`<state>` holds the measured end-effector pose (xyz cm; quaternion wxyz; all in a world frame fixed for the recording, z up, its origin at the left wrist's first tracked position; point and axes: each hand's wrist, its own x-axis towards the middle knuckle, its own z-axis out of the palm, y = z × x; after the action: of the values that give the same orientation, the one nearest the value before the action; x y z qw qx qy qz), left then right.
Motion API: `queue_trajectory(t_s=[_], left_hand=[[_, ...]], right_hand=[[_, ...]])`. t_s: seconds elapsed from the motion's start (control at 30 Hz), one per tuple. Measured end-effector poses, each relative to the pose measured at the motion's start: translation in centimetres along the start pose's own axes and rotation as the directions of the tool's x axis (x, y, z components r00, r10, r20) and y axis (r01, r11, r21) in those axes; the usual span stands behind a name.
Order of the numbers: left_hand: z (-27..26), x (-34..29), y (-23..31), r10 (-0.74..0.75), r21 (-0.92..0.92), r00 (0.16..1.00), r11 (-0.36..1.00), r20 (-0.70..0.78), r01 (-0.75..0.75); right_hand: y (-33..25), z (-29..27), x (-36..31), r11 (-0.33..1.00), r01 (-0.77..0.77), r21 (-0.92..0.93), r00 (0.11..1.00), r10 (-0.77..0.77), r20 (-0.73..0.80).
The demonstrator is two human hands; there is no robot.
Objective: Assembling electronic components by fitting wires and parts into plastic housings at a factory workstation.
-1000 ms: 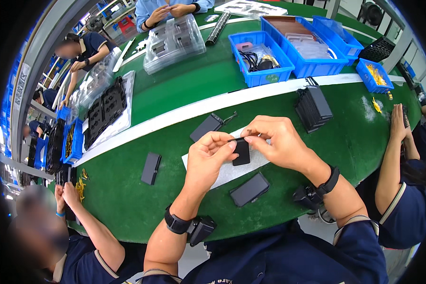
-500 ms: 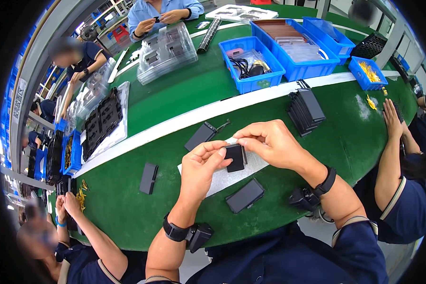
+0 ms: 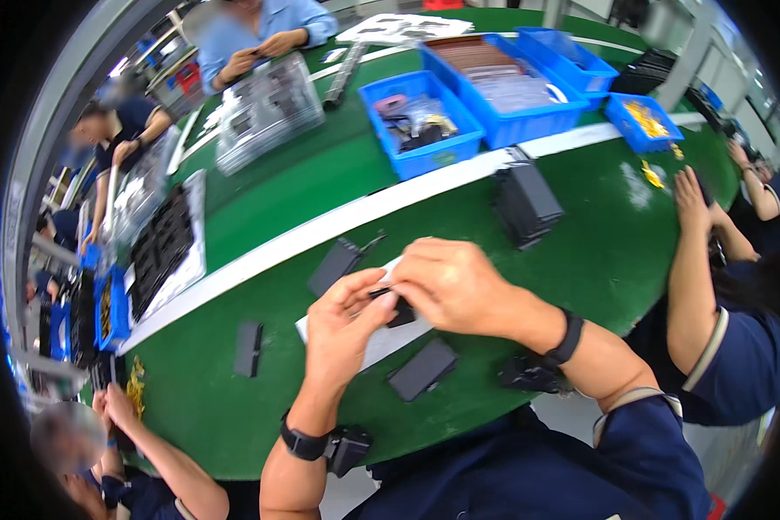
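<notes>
A small black rectangular block is held over a white sheet, largely covered by fingers. My left hand is closed on it from the left, thumb pressed at its upper end. From the right, my right hand pinches at that same end; whatever its fingertips hold is hidden behind them. Around the sheet lie similar dark blocks: one with a short cable just beyond it, one nearer me and one at its left.
A stack of dark blocks stands to the right. Beyond a white strip are blue bins and clear trays. A small blue bin holds yellow pieces. Co-workers' arms reach onto the green table at both sides.
My right hand has turned and come closer over my left fingertips, now covering more of the block. A white bit seen between the fingertips is now hidden. The whole view has shifted slightly.
</notes>
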<state>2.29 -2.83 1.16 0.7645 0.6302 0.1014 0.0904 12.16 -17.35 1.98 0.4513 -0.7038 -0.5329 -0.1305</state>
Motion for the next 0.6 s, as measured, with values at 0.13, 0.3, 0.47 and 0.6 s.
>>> queue_trajectory(t_s=[0.13, 0.3, 0.47, 0.6], left_hand=[[-0.86, -0.22, -0.06, -0.021, 0.074, 0.994, 0.997, -0.105, 0.029], [-0.63, 0.3, -0.44, 0.021, 0.04, 0.988, 0.999, -0.153, -0.015], [-0.43, 0.17, -0.28, 0.038, 0.097, 0.987, 0.995, -0.157, -0.023], [-0.69, -0.03, -0.08, 0.077, 0.166, 0.983, 0.985, -0.168, -0.048]], right_hand=[[-0.25, 0.2, 0.21, 0.963, -0.203, 0.179, 0.979, 0.197, 0.05], [-0.07, 0.09, -0.19, 0.78, -0.521, 0.347, 0.852, 0.502, 0.152], [0.03, 0.12, -0.09, 0.772, -0.529, 0.353, 0.847, 0.505, 0.165], [-0.21, 0.1, 0.27, 0.712, -0.574, 0.405, 0.817, 0.533, 0.221]])
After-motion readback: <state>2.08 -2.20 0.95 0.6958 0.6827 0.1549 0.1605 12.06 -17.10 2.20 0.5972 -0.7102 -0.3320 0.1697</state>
